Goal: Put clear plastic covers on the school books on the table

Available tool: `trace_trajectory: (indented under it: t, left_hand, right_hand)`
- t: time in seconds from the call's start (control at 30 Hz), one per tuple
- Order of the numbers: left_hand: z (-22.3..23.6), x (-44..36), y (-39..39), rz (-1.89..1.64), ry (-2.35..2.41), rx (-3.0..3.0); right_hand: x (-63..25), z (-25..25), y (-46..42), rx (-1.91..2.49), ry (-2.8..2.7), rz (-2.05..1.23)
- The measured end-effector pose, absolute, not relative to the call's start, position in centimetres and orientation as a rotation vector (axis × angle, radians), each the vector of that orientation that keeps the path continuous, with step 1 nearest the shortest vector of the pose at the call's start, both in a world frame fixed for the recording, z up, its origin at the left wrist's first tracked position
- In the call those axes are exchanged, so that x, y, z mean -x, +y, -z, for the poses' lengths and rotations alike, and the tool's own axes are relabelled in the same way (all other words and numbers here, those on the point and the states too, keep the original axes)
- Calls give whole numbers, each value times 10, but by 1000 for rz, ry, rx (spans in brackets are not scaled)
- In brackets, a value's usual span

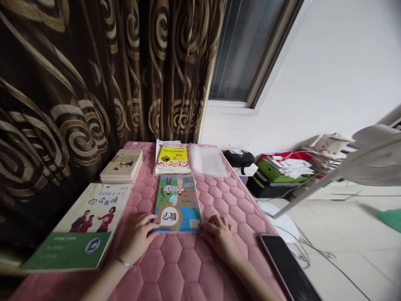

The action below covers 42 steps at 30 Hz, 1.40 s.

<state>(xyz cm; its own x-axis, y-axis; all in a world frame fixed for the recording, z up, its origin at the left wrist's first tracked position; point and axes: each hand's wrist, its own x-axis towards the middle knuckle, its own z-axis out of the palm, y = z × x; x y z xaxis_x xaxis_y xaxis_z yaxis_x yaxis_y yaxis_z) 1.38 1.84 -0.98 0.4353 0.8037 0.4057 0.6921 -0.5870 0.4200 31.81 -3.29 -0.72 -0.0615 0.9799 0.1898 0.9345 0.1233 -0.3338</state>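
A maths textbook (184, 203) with a blue, orange and green cover lies flat on the pink quilted surface in front of me, its cover figures upside down. My left hand (142, 234) grips its near left corner, fingertips at the edge and thumb beside it. At the near right corner my right hand (221, 235) holds the same book with curled fingers. Just behind it sits a small pile with a yellow-covered book (173, 155) on top. Right of that pile lie clear plastic book covers (208, 160).
On the left are a large green-and-white book (84, 225) and a stack of beige books (121, 165). A dark-screened tablet or phone (288, 267) lies at the right edge of the quilted surface (171, 267). Beyond stand a white lamp (313, 188), cables and piled papers (288, 165).
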Motion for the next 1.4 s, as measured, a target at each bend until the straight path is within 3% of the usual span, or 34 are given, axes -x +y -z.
trace_trajectory:
  t: [0.43, 0.87, 1.4]
  left_hand:
    - [10, -2, 17, -794, 1383, -2531]
    - [2, -93, 5, -677, 1277, -2667]
    - [1, -9, 9, -690, 1341, -2758]
  right_hand:
    - [-326, 8, -35, 1824, -2024, -233]
    - [-256, -4, -18, 1671, -2192, -153]
    - [-331, 4, -33, 1675, -2146, -228]
